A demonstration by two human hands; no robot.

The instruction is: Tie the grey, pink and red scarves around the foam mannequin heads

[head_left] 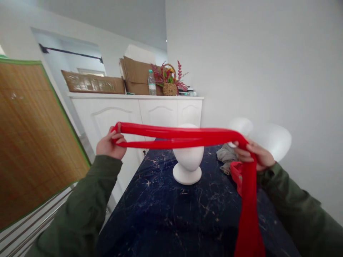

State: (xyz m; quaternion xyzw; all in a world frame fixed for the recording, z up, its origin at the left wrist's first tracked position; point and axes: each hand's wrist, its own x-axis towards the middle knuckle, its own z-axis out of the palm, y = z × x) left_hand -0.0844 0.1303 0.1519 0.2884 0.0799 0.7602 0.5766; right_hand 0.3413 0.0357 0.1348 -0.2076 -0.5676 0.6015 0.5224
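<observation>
A long red scarf [203, 137] is stretched level between my two hands, in front of a white mannequin head [189, 159]. At its left end the scarf splits into two strands, and my left hand [112, 142] is closed round it there. My right hand [254, 154] grips the scarf on the other side. From that hand a wide tail hangs down past the lower edge of the view. The scarf hides the middle of the mannequin head, whose round base stands on the dark blue marbled table [171, 214]. Whether scarf and head touch cannot be made out.
Two more white mannequin heads [276, 141] stand at the right by the wall. Grey cloth [225, 155] and a red cloth [236, 175] lie near my right hand. Behind, a white cabinet [112, 110] carries cardboard boxes [139, 73], a bottle [152, 84] and a flower basket [169, 88].
</observation>
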